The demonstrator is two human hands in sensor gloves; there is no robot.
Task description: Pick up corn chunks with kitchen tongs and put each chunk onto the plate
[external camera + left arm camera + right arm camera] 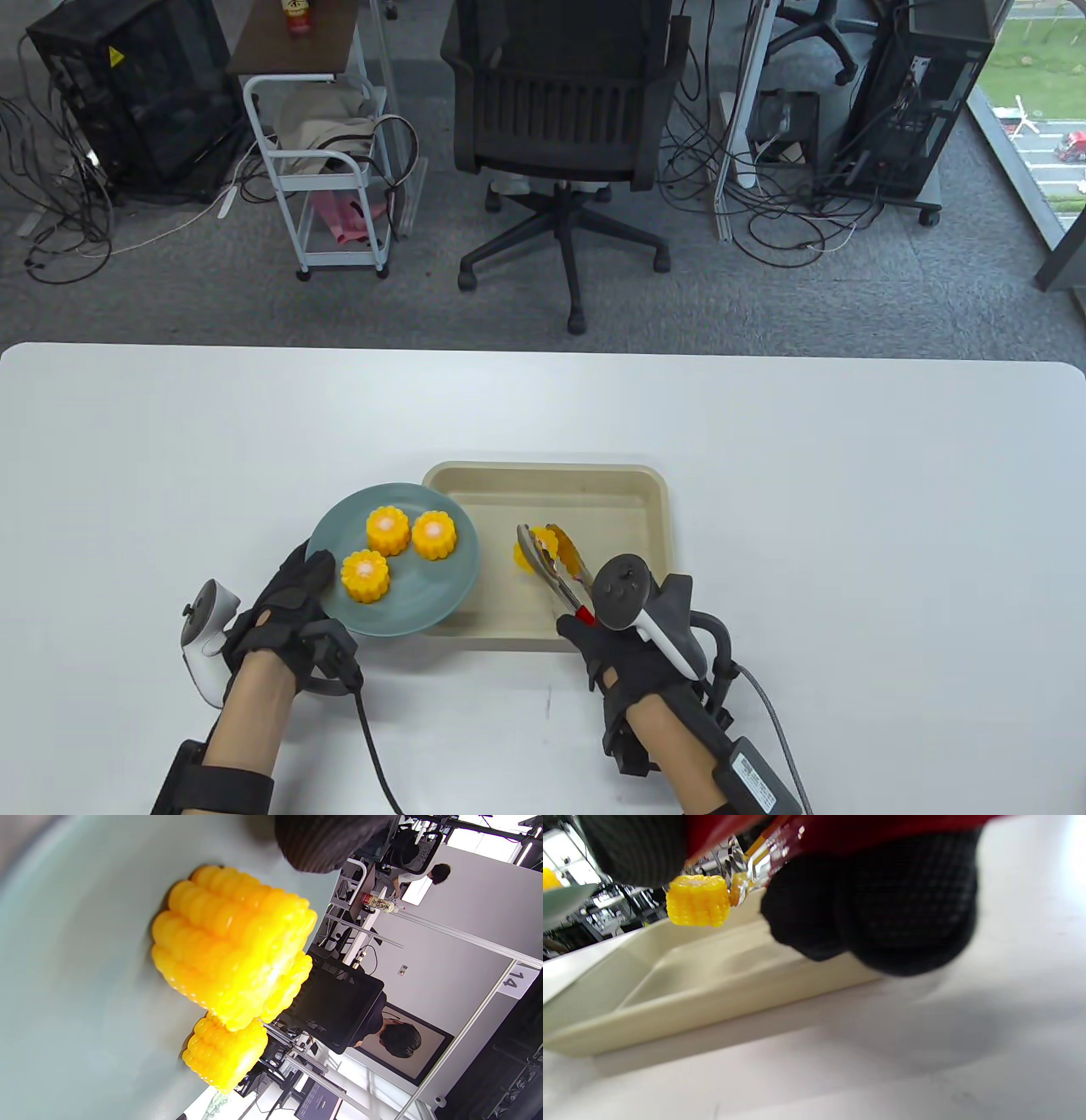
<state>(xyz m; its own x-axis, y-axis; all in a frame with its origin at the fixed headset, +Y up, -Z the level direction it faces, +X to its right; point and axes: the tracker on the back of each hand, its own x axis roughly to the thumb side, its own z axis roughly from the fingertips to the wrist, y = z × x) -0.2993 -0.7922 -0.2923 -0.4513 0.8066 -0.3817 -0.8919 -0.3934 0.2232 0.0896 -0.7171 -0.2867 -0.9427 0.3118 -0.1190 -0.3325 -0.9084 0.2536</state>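
White surface, office clutter behind. Right hand squeezes red-handled metal tongs on the last yellow corn chunk, lifted over the beige tray. Left hand, fingers straight, steadies the grey-green plate holding three chunks. Keep squeeze steady, carry left, release low.

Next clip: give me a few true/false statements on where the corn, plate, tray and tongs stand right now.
1. Three corn chunks lie on the plate. True.
2. The tongs are in the left hand. False: the right hand holds them.
3. The tongs grip a corn chunk above the tray. True.
4. The left hand is far from the plate. False: it rests at the plate's near-left rim.
5. The plate sits inside the tray. False: it overlaps only the tray's left edge.
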